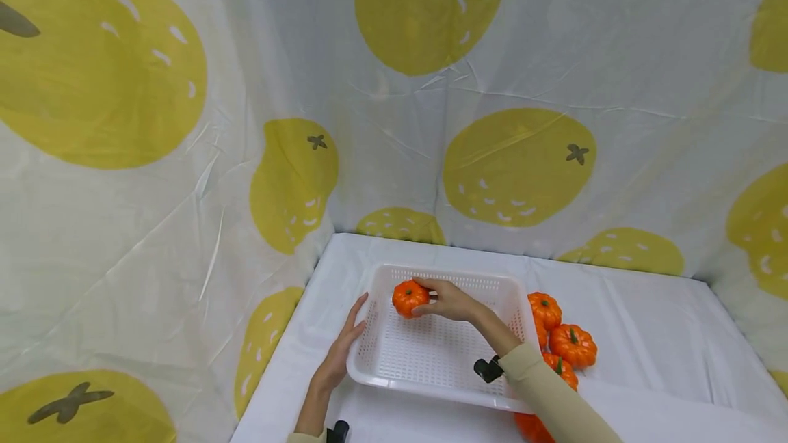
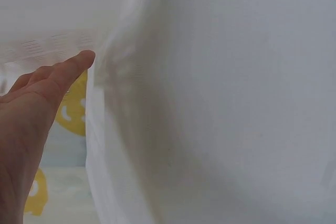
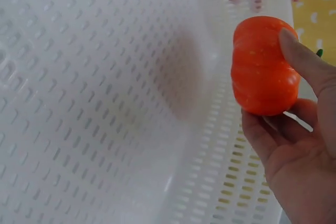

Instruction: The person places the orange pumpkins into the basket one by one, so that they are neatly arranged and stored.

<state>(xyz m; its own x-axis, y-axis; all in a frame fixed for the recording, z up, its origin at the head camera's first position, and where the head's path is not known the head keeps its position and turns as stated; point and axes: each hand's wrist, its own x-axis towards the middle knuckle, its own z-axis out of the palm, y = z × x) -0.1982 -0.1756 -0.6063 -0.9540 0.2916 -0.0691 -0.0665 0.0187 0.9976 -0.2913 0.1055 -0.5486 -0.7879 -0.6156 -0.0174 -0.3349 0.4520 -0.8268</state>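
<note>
Tabletop [image 1: 646, 340] cropped | right hand [image 1: 454, 300] grips pumpkin [image 1: 408, 299] | sleeve [image 1: 550, 395] part-hides two other pumpkins [image 1: 565, 373]

head: above, forward-down | wrists: close | head, right wrist share basket [image 1: 425, 364]

Fruit-print cloth walls [image 1: 394, 142], white-covered table [image 1: 652, 333]

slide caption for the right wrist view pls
The right hand grips an orange pumpkin over the slotted floor of a white basket.
</note>
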